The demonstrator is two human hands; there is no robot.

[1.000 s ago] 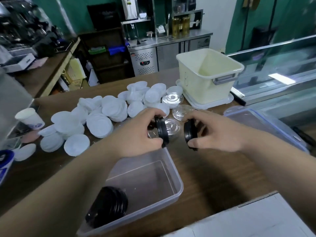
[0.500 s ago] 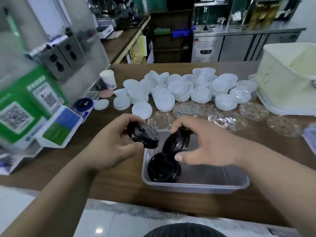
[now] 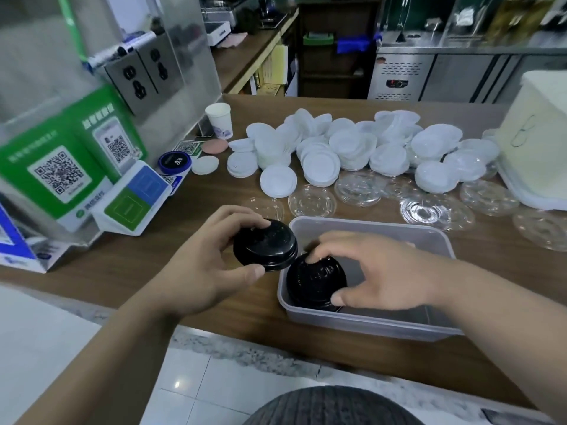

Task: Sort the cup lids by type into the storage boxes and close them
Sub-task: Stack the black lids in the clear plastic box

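A clear plastic storage box (image 3: pixel 435 237) sits on the wooden counter in front of me. My right hand (image 3: pixel 377 271) reaches into its left end and grips a stack of black cup lids (image 3: pixel 313 280) standing there. My left hand (image 3: pixel 202 265) holds another black lid stack (image 3: pixel 265 244) just left of the box, above its rim. Behind the box lie several clear flat lids (image 3: pixel 435 211) and a wide heap of white lids (image 3: pixel 352 148). A cream storage box (image 3: pixel 534 142) stands at the far right.
Green QR-code stands (image 3: pixel 61 173) and a small blue-green sign (image 3: pixel 135 200) crowd the counter's left side. A paper cup (image 3: pixel 219 120) and a blue round disc (image 3: pixel 174 162) sit behind them. The counter edge runs just below the clear box.
The view swung left and down. My right hand lowered its black lids onto the stack in the clear box. My left hand still holds its black lids beside the box.
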